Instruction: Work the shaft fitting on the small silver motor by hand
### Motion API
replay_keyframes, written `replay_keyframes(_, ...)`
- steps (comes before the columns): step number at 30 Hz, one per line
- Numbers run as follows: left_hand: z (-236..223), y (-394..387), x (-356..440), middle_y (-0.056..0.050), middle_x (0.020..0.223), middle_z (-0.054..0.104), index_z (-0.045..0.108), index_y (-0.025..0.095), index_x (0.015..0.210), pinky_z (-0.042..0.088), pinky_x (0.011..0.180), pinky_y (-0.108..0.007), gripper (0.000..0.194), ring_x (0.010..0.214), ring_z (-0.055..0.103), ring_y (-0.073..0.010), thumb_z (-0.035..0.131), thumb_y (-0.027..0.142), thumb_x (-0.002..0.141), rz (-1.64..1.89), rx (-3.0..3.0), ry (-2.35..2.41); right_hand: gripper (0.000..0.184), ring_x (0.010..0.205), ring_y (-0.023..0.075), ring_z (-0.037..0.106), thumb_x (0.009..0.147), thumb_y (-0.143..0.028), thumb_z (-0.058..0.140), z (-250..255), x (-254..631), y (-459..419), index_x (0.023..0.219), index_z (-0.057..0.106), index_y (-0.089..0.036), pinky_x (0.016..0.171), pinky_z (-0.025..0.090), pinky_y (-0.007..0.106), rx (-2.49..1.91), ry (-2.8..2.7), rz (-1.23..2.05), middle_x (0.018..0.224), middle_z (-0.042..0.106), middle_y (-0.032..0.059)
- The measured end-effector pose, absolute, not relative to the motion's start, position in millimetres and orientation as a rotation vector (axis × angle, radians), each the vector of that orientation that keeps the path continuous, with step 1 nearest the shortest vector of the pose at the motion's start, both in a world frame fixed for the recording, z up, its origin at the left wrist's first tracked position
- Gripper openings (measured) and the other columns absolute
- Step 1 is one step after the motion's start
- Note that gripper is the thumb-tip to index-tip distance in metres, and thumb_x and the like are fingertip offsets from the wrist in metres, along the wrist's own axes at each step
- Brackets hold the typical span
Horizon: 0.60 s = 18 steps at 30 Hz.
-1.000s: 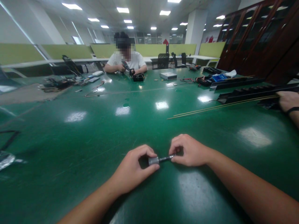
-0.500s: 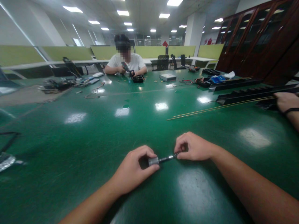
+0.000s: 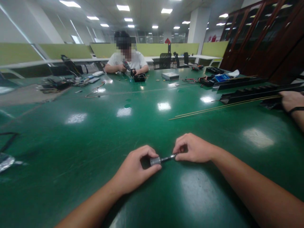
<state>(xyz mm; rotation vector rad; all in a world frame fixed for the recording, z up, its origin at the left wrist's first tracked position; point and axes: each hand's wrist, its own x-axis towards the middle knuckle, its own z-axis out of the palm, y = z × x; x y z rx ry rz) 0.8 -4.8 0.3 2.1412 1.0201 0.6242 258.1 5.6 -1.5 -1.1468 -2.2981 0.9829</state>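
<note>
My left hand point(image 3: 137, 167) grips a short grey metal cylinder point(image 3: 155, 161) between thumb and fingers, low over the green table. A thin dark shaft with a shiny section point(image 3: 168, 158) sticks out of the cylinder to the right, tilted slightly up. My right hand point(image 3: 191, 148) pinches the far end of this shaft with thumb and forefinger. A small part seems to sit at that tip, but the fingers mostly cover it, so its kind is unclear.
Two thin brass-coloured rods point(image 3: 201, 112) lie beyond my right hand, by black slotted channels point(image 3: 256, 92). Another person's hand point(image 3: 293, 101) rests at the right edge. Across the green table point(image 3: 99, 133), a person point(image 3: 128, 60) holds a power tool over a black part. Electronics point(image 3: 61, 83) clutter the far left.
My right hand has moved slightly left along the shaft, closer to the cylinder, and less of the shaft shows. My left hand has stayed nearly in place.
</note>
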Motion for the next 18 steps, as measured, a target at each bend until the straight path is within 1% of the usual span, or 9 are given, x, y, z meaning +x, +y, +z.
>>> replay_keyframes(2,-0.9,-4.2,0.3,-0.001,0.090,0.066,0.061,0.017,0.085,0.046,0.078,-0.029,0.011,0.084,0.061,-0.0174,0.071,0.020,0.080,0.626,2.144,1.013,0.013,0.070,0.0130,0.062,0.078,-0.026,0.073,-4.1,248.6,3.6,0.088,0.076,-0.016,0.064,0.045,0.024,-1.106,-2.317,0.952,0.080,0.069,0.0029)
replay_keyframes(4,-2.2,-3.5,-0.5,-0.002,0.091,0.066,0.062,0.018,0.086,0.046,0.078,-0.029,0.012,0.085,0.061,-0.0176,0.072,0.020,0.079,0.637,2.150,0.995,0.013,0.071,0.0132,0.061,0.080,-0.027,0.073,-8.1,235.8,0.7,0.088,0.076,-0.017,0.066,0.044,0.025,-1.063,-2.326,0.845,0.079,0.069,0.0024)
replay_keyframes(7,-3.5,-2.6,-1.7,-0.002,0.091,0.065,0.061,0.017,0.083,0.045,0.078,-0.029,0.013,0.086,0.061,-0.0175,0.073,0.017,0.078,0.672,2.156,0.960,0.012,0.080,0.0149,0.062,0.083,-0.026,0.071,-14.8,219.5,-3.5,0.090,0.075,-0.018,0.075,0.042,0.027,-1.006,-2.323,0.679,0.083,0.071,0.0026)
replay_keyframes(10,-3.3,-2.5,-2.1,-0.002,0.091,0.065,0.061,0.017,0.081,0.045,0.080,-0.029,0.014,0.087,0.061,-0.0173,0.074,0.015,0.077,0.696,2.166,0.927,0.013,0.083,0.0151,0.062,0.084,-0.026,0.070,-18.5,214.9,-5.5,0.093,0.074,-0.019,0.077,0.041,0.028,-0.993,-2.321,0.638,0.087,0.072,0.0023)
replay_keyframes(12,-2.6,-2.8,-2.2,-0.002,0.091,0.065,0.062,0.017,0.082,0.045,0.080,-0.028,0.012,0.087,0.061,-0.0169,0.073,0.018,0.079,0.699,2.167,0.903,0.013,0.082,0.0149,0.062,0.085,-0.027,0.069,-18.8,216.6,-5.6,0.094,0.074,-0.019,0.077,0.041,0.028,-0.986,-2.334,0.626,0.087,0.072,0.0021)
replay_keyframes(14,-1.8,-3.1,-2.3,-0.002,0.091,0.066,0.063,0.018,0.084,0.046,0.080,-0.028,0.006,0.086,0.061,-0.0163,0.068,0.021,0.085,0.690,2.155,0.883,0.013,0.082,0.0150,0.062,0.085,-0.028,0.069,-18.2,218.7,-5.4,0.094,0.074,-0.020,0.076,0.041,0.028,-0.967,-2.351,0.611,0.087,0.072,0.0020)
replay_keyframes(16,-1.6,-3.3,-2.5,-0.002,0.091,0.066,0.065,0.018,0.084,0.046,0.080,-0.028,0.008,0.086,0.062,-0.0161,0.063,0.023,0.090,0.682,2.137,0.888,0.013,0.082,0.0150,0.062,0.085,-0.028,0.068,-17.7,219.8,-5.2,0.094,0.074,-0.020,0.076,0.041,0.027,-0.953,-2.356,0.603,0.086,0.072,0.0019)
replay_keyframes(18,-1.7,-3.4,-2.6,-0.003,0.090,0.067,0.066,0.018,0.085,0.046,0.079,-0.028,0.009,0.086,0.062,-0.0166,0.063,0.025,0.090,0.678,2.133,0.925,0.014,0.080,0.0145,0.062,0.084,-0.028,0.070,-17.7,219.8,-5.3,0.095,0.074,-0.020,0.075,0.041,0.027,-0.974,-2.330,0.618,0.085,0.072,0.0012)
